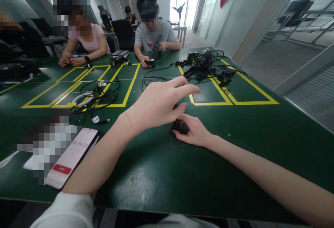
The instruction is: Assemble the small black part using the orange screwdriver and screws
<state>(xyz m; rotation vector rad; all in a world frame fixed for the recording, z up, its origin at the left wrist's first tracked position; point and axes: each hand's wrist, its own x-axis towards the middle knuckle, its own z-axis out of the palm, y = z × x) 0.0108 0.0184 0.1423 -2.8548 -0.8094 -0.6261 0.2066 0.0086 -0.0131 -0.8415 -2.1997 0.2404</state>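
My left hand [164, 99] reaches across the middle of the table, palm down. Its fingers are stretched out, the thumb stands apart from them, and nothing shows between them. Just below and to the right, my right hand [194, 130] pinches a small black part [176, 125] at the green tabletop [156, 165]. The part's kind cannot be made out, since fingers cover much of it. Tiny specks lie on the table below it.
A phone [75, 155] with a lit timer screen lies under my left forearm. Coiled black cables [104, 94] are at the left, and a larger cable pile [206, 64] at the back right. Yellow tape [212, 104] marks rectangles. Across the table, a person holds a power drill [157, 43].
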